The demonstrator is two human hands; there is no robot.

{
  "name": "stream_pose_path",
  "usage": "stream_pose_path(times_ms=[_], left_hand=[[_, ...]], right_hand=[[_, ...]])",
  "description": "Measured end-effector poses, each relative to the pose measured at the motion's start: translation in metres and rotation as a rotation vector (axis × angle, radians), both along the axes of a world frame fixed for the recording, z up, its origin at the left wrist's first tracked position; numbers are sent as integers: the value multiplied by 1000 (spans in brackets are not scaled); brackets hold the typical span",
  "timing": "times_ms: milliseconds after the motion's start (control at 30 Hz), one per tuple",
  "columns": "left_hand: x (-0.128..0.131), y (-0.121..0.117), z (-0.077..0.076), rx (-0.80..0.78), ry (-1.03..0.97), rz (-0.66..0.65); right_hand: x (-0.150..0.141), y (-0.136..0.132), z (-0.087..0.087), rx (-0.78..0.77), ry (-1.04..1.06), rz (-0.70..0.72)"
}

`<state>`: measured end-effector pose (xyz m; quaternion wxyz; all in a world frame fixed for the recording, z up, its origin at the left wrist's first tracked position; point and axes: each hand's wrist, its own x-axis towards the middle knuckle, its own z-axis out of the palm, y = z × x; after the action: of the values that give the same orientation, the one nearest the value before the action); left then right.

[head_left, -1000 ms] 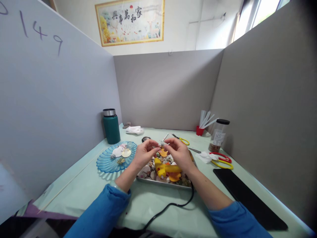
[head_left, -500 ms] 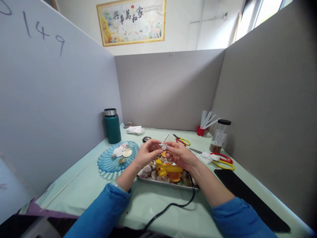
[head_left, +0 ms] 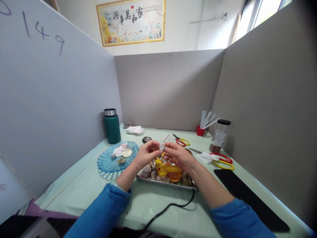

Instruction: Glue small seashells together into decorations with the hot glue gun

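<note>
My left hand and my right hand meet above a metal tray, fingertips pinched together on a small pale shell piece. Both hands are closed on it. The tray holds several shells, and a yellow glue gun lies across them. Its black cord runs off the tray toward me. To the left sits a blue scalloped plate with a few shells on it.
A green flask stands at the back left. Scissors, a red cup of white sticks, a lidded jar, red-and-yellow pliers and a black tablet lie to the right. Grey partitions wall in three sides.
My hands have drawn closer together and slightly lower over the tray. The small piece now sits between both sets of fingertips. The view shifted a little.
</note>
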<state>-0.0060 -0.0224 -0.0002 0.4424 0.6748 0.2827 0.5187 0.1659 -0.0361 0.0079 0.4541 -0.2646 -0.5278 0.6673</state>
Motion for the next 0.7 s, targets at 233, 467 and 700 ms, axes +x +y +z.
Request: stream_pose_path(times_ms=[233,467,700], left_hand=[[-1,3,-1,26,16,72],[-2,3,0,4,48,60],[-1,2,0,-12,33,56]], right_hand=[[-4,-4,0,136,-163,-143],[-6,-4,1,157,-219,-186],[-6,-5,2,165,-242,-184]])
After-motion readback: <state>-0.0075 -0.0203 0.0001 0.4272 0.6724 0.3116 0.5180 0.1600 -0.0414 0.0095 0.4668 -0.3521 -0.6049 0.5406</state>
